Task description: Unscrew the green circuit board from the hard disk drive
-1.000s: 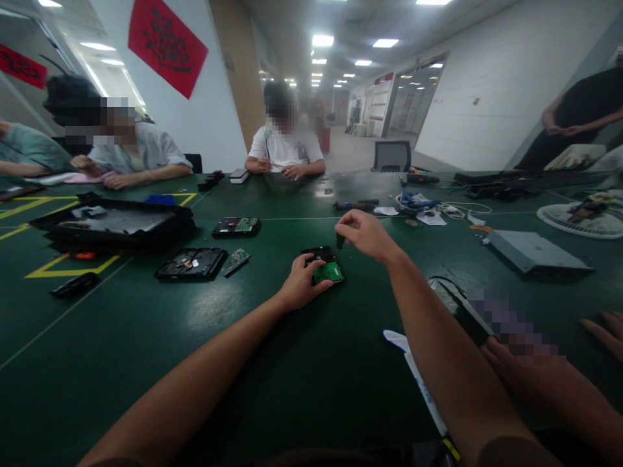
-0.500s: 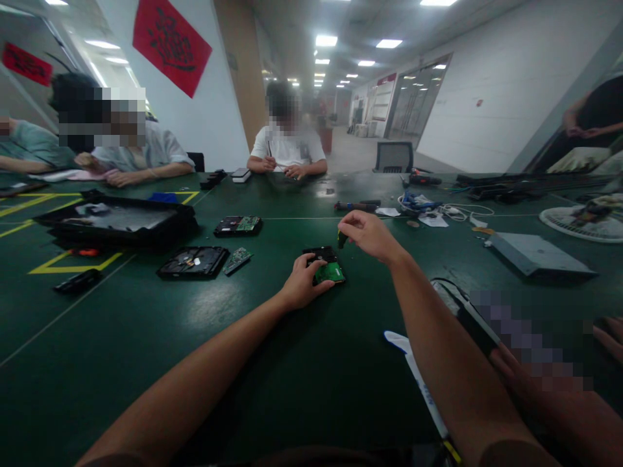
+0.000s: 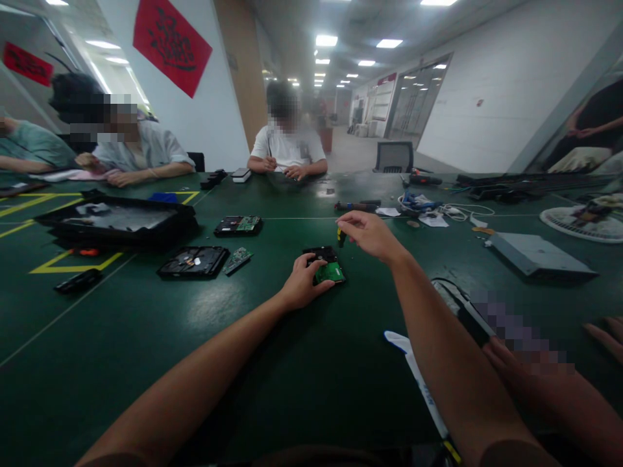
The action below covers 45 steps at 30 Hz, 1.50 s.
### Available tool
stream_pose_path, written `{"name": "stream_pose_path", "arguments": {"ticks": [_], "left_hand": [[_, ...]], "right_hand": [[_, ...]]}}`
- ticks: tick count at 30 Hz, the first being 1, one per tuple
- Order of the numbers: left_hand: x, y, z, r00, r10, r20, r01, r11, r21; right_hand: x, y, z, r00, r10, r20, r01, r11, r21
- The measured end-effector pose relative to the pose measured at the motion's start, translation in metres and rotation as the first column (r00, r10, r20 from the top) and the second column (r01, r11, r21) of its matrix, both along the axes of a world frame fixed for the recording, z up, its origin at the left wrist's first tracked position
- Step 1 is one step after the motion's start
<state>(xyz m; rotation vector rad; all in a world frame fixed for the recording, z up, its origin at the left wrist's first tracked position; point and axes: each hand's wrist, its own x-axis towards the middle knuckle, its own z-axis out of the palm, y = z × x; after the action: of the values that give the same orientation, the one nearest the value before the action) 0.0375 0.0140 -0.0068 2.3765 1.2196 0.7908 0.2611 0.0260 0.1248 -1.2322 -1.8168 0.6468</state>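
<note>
A hard drive (image 3: pixel 331 269) with a green circuit board lies on the table before me. My left hand (image 3: pixel 306 279) grips it from the left, thumb along the near edge and fingers over the far side. Above its right far corner, my right hand (image 3: pixel 367 235) pinches a small yellow-and-black screwdriver (image 3: pixel 341 237), held upright with the handle between thumb and fingers. Its tip points down at the drive's edge; whether it touches a screw is too small to tell. Left of my hands lie an opened hard drive (image 3: pixel 192 262), a loose circuit board (image 3: pixel 238 261) and another hard drive (image 3: pixel 238 225).
A black tray (image 3: pixel 117 220) stands at the left. To the right are a grey metal box (image 3: pixel 540 254), tangled cables (image 3: pixel 418 202) and a white fan part (image 3: pixel 579 224). A white strip (image 3: pixel 423 383) lies under my right forearm. Another person's hand (image 3: pixel 506 357) is close at right; others sit across the table.
My right hand and the screwdriver have shifted very slightly; the left hand keeps its hold on the hard drive. The neighbour's hand at right has moved a little to the left.
</note>
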Motion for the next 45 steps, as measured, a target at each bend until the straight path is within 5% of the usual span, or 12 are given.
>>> {"name": "stream_pose_path", "arguments": {"ticks": [5, 13, 22, 32, 45], "left_hand": [[-0.0002, 0.0008, 0.0004, 1.000, 0.001, -0.008, -0.001, 1.000, 0.000], [0.0005, 0.0029, -0.0040, 1.000, 0.000, -0.014, 0.000, 1.000, 0.023], [0.0010, 0.0003, -0.0009, 1.000, 0.005, 0.015, -0.005, 1.000, 0.012], [0.0002, -0.0004, 0.0010, 1.000, -0.005, 0.002, 0.005, 1.000, -0.005], [0.0003, -0.0017, 0.0029, 1.000, 0.002, 0.000, -0.002, 1.000, 0.007]], "right_hand": [[-0.0018, -0.0001, -0.0016, 0.998, -0.055, -0.003, 0.055, 0.998, 0.010], [-0.0060, 0.0007, -0.0021, 0.990, 0.038, -0.138, -0.048, 0.996, -0.072], [-0.0037, -0.0016, -0.0016, 0.997, -0.076, 0.001, 0.076, 0.997, 0.004], [-0.0049, 0.0029, -0.0042, 0.993, 0.050, -0.109, -0.062, 0.992, -0.109], [-0.0047, -0.0034, 0.0010, 0.999, -0.047, 0.008, 0.047, 0.998, -0.029]]}}
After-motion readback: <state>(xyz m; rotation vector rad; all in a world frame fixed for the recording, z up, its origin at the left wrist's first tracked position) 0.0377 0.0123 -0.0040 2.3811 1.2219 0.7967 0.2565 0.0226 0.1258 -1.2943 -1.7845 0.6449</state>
